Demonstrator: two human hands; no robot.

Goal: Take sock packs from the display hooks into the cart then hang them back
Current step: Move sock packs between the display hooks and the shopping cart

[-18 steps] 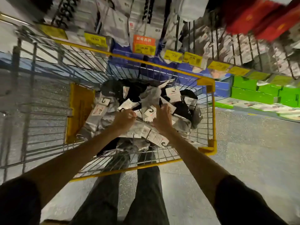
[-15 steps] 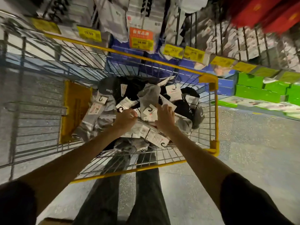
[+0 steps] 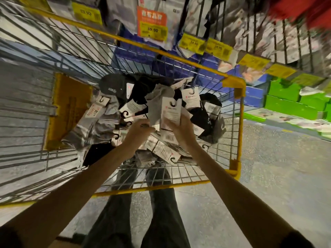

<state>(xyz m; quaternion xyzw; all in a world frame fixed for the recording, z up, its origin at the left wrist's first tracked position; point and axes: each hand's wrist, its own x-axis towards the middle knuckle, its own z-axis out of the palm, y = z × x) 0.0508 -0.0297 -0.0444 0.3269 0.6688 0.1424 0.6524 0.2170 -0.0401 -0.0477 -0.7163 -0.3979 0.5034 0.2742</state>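
right hand (image 3: 180, 130) pinches sock pack (image 3: 171, 110) above cart (image 3: 240, 122) pile | card's long axis runs away from fingers, hook end farthest | left hand (image 3: 138, 129) just beside, fingers curled, grip unclear

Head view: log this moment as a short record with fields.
place: shop aisle
cart: wire, yellow rim, standing in front of the display rack
cart contents: pile of sock packs, grey and black, with hook cards
right hand: holds a grey sock pack by its white card, above the pile
left hand: fingers curled at that pack's lower edge; grip unclear
rack: hanging packs blurred; orange price tag readable as 39.90
task stage: probably picking a pack to rehang
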